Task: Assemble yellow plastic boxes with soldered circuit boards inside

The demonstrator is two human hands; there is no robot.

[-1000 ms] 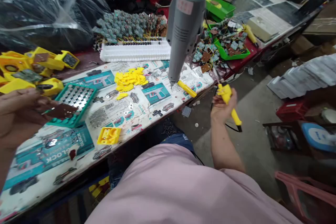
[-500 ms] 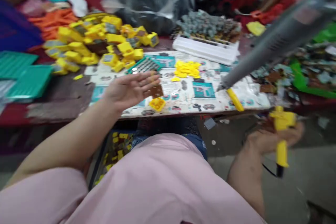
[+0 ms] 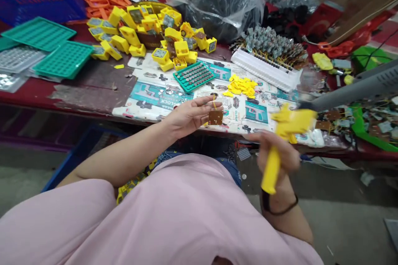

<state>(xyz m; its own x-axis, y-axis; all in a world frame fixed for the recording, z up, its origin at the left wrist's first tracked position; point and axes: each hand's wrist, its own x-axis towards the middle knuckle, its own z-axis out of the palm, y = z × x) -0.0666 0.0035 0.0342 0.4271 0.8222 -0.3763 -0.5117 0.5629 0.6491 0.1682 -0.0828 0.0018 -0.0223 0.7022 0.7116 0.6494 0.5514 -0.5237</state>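
Note:
My left hand (image 3: 191, 116) is over the front edge of the table, its fingers closed around a small brown circuit board (image 3: 215, 118) with thin yellow wires. A bit of yellow shows behind the fingers, too hidden to name. To the right, my right hand (image 3: 276, 153) grips the handle of a yellow gun-shaped corded tool (image 3: 292, 123), blurred by motion. Just beyond the left hand sit a green tray (image 3: 192, 78) of round metal button cells and a pile of flat yellow plastic pieces (image 3: 241, 86).
Yellow plastic cases (image 3: 182, 49) are heaped at the back, near a clear bag (image 3: 214, 0) of dark parts. Wired grey parts crowd a white rack (image 3: 264, 70). A grey tube (image 3: 357, 85) reaches in from the right. Green trays (image 3: 62, 60) lie at the left.
My right hand has come up and inward from the lower right, carrying the yellow tool to the table edge. The left hand still holds the circuit board; the whole view has shifted.

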